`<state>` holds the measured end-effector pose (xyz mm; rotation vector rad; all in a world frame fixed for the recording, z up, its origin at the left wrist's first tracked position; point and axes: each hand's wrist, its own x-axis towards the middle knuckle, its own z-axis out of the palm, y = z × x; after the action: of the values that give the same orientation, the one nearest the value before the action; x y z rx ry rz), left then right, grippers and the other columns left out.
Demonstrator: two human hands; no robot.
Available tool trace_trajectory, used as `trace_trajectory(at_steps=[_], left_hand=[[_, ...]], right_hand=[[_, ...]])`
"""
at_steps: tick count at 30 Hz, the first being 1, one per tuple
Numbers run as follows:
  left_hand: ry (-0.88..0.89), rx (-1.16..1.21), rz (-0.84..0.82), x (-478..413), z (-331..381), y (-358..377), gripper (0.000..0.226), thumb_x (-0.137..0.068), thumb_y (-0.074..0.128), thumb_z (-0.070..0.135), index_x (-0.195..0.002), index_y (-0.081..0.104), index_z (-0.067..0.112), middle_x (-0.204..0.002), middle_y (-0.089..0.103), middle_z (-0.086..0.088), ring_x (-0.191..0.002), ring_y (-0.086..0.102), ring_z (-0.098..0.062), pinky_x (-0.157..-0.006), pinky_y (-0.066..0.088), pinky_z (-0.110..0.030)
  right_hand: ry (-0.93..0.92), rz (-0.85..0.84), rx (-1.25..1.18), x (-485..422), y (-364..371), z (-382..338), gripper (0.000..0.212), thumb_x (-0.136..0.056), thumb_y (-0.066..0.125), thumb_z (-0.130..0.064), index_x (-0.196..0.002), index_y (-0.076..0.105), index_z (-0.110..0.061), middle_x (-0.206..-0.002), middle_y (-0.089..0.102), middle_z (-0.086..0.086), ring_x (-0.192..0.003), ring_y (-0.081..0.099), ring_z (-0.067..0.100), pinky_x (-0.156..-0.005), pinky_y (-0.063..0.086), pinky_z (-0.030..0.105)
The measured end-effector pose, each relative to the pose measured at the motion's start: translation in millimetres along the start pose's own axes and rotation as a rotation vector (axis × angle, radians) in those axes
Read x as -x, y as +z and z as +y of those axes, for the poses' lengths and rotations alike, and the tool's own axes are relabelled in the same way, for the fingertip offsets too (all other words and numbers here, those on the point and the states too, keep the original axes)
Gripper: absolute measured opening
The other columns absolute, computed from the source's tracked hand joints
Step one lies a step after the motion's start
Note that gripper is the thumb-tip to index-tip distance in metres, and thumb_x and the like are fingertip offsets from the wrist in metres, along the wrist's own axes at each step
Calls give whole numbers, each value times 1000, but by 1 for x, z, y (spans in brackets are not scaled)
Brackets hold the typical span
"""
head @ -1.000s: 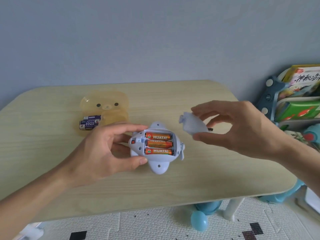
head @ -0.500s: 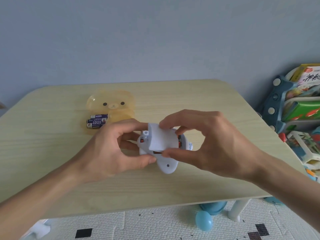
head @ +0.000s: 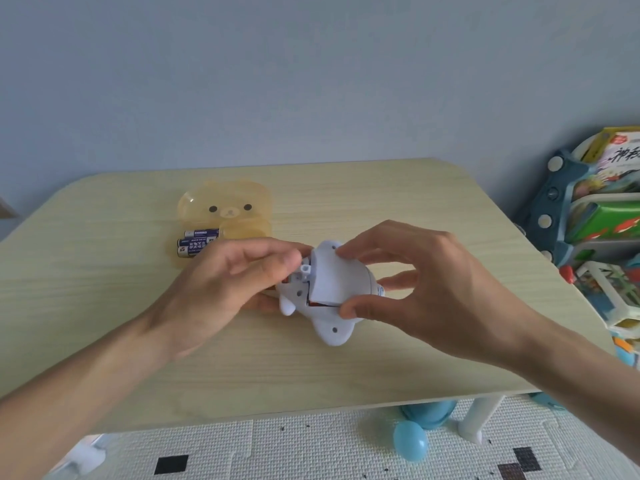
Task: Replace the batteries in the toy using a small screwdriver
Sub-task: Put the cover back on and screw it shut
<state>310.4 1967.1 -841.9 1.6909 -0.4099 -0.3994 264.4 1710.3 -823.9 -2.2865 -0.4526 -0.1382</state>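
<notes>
- Your left hand [head: 221, 289] grips the toy [head: 329, 327] from its left side. The fingers curl over the far edge of the body and the thumb lies along the near side.
- The toy is a pale white plastic figure with rounded fins. You hold it belly up over the middle of the table [head: 415, 209]. I cannot tell whether it rests on the tabletop or sits just above it.
- Your right hand [head: 426, 289] pinches the battery cover [head: 337, 282], forefinger on its upper edge and thumb on its lower edge. The other fingers are loosely curved and clear of it.
- The battery cover lies over the open compartment but is not flush. Its left edge stands raised, and a narrow orange-red strip shows in the gap beneath the lower edge.
- A small square post on the toy stands exposed just left of the cover.
- A translucent yellow bear-faced case [head: 225, 206] lies open on the table behind your left hand. Three dark-labelled batteries [head: 199, 242] lie side by side in its near half, partly hidden by your fingers.
- Off the table: a white textured floor mat [head: 311, 445], a blue egg-shaped ball [head: 410, 441] beside a white table leg [head: 479, 417], and a shelf of books [head: 588, 216] at the right.
</notes>
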Motion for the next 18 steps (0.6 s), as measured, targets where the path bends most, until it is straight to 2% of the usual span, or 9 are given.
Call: trace_trajectory(at_steps=[1,3,5,8,11,12,13,15,18], left_hand=[[-6,4,22,0,1,1,50,-78,80,54,-116,81,21,-113,82,-13,-102,77,-38,-78,62,-33],[-14,-24,64,-2,2,3,45,-76,76,48,-112,83,22,-107,83,-13,-91,78,-25,-77,60,-31],[-15,-85,79,-2,2,3,43,-73,78,47,-111,83,26,-104,84,-12,-91,79,-20,-89,60,-42],[-5,-136,85,-2,2,3,35,-78,81,40,-112,82,29,-108,84,-9,-104,81,-25,-108,55,-52],[8,-179,58,-1,1,1,37,-80,82,45,-116,79,36,-108,84,-11,-97,76,-47,-98,54,-65],[5,-163,17,-1,-1,0,43,-78,84,45,-119,78,38,-110,84,-11,-96,75,-48,-93,57,-62],[-2,-125,-35,0,-2,-1,50,-75,87,40,-123,75,39,-114,83,-9,-99,77,-40,-91,62,-50],[12,-142,-101,1,-7,-2,63,-73,93,27,-129,70,42,-124,79,-4,-112,77,-25,-96,61,-33],[72,-207,-63,0,-13,1,64,-76,91,20,-131,68,42,-129,77,1,-116,75,-21,-102,59,-32]], right_hand=[[-3,2,7,0,1,0,49,-73,91,-37,-117,72,-32,-113,70,-16,-110,67,1,-79,61,24],[-11,4,15,1,2,0,48,-73,91,-38,-117,73,-31,-113,68,-16,-109,66,4,-78,62,24],[-20,11,15,2,4,1,45,-73,91,-38,-114,74,-30,-113,66,-17,-108,65,6,-79,62,25],[-18,13,-5,3,5,3,43,-73,91,-37,-112,75,-31,-112,65,-17,-109,65,7,-80,62,26],[-15,24,-25,4,5,5,44,-72,91,-38,-113,74,-31,-112,65,-18,-110,65,6,-79,63,26],[-15,31,-34,4,5,6,44,-72,90,-39,-113,74,-31,-112,65,-18,-111,65,5,-79,63,26],[-11,37,-46,5,5,7,44,-73,90,-40,-113,74,-31,-111,66,-17,-111,65,5,-78,63,26],[-2,32,-75,6,5,9,45,-73,89,-43,-114,74,-30,-111,69,-16,-112,67,4,-79,63,26],[21,50,-69,5,-6,14,48,-71,85,-48,-115,74,-32,-108,73,-17,-106,69,-1,-83,61,23]])
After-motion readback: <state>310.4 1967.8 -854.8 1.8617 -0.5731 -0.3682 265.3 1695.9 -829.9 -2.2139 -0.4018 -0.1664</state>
